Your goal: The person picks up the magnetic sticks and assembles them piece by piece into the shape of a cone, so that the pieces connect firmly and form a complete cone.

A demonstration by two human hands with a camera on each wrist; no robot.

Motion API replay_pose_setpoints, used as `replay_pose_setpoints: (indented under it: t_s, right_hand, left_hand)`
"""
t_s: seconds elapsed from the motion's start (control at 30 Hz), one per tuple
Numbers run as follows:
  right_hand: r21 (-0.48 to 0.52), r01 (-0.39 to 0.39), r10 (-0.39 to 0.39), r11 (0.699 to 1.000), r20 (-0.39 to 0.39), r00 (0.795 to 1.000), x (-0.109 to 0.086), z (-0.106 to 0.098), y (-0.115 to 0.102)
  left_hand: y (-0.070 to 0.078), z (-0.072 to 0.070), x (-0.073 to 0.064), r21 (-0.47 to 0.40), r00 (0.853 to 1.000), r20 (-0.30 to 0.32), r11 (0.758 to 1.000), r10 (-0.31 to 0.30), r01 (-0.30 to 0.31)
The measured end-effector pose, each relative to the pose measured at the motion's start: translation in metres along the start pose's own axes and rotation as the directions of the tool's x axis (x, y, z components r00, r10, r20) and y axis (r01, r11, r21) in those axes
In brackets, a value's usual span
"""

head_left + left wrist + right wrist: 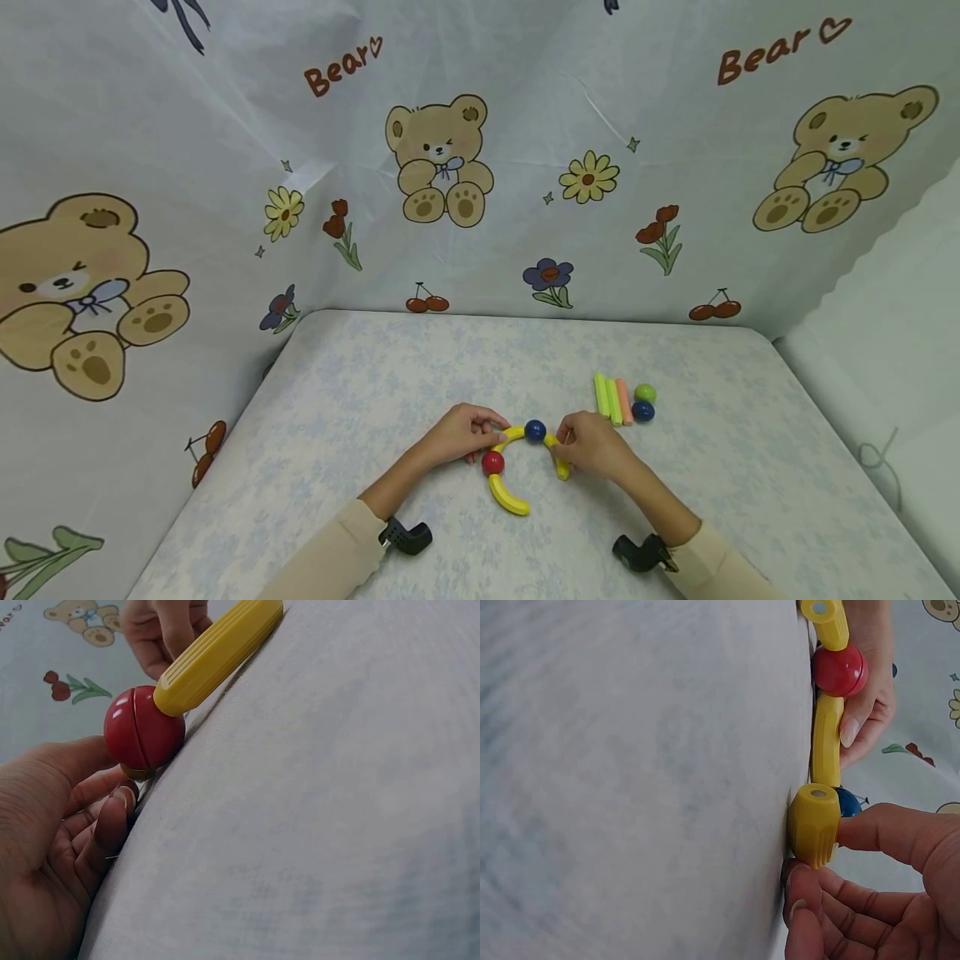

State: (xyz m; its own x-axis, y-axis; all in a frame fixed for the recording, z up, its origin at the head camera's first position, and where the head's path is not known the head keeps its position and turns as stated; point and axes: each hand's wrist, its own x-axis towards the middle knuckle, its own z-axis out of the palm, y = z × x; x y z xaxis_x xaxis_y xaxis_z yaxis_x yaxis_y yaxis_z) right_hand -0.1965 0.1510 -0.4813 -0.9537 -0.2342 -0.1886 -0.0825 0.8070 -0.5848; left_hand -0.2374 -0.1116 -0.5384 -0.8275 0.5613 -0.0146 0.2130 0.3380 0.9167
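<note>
A chain of yellow curved magnetic rods and balls forms an open arc on the table. My left hand (pixel 467 432) pinches the upper left yellow rod (pixel 513 433), close to the red ball (pixel 492 463). From that ball another yellow curved rod (pixel 508 497) extends toward me. A blue ball (pixel 535 431) sits at the top of the arc, between two rods. On the right, my right hand (pixel 592 446) holds the third yellow rod (pixel 815 825) between thumb and fingers. The right wrist view shows a round metal spot on its free end.
Behind my right hand lie yellow-green sticks (pixel 608 400) and an orange stick (pixel 624 402), side by side. Next to them are a green ball (pixel 645 393) and a dark blue ball (pixel 642 411). A bear-printed curtain (pixel 480 250) hangs behind the table (pixel 375 367).
</note>
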Motion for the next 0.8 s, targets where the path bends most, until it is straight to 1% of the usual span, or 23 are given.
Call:
replay_pose_setpoints:
  t_s: [0.27, 0.5, 0.7, 0.8]
  right_hand:
    - [-0.011, 0.023, -0.023, 1.0, -0.006, 1.0, 0.002, -0.001, 0.0]
    - [-0.028, 0.051, -0.051, 0.998, 0.005, 0.999, 0.009, -0.005, -0.001]
    - [-0.049, 0.096, -0.096, 0.994, 0.001, 0.995, 0.014, -0.007, -0.002]
    - [-0.055, 0.119, -0.12, 0.991, -0.009, 0.993, 0.015, -0.007, -0.003]
  left_hand:
    - [0.0, 0.0, 0.0, -0.011, 1.0, 0.006, 1.0, 0.007, -0.007]
    - [0.0, 0.0, 0.0, -0.013, 1.0, -0.014, 1.0, 0.005, -0.005]
    - [0.001, 0.001, 0.0, -0.007, 0.999, -0.037, 1.0, -0.002, 0.002]
    - [0.001, 0.002, 0.0, -0.009, 0.999, -0.038, 1.0, -0.003, 0.003]
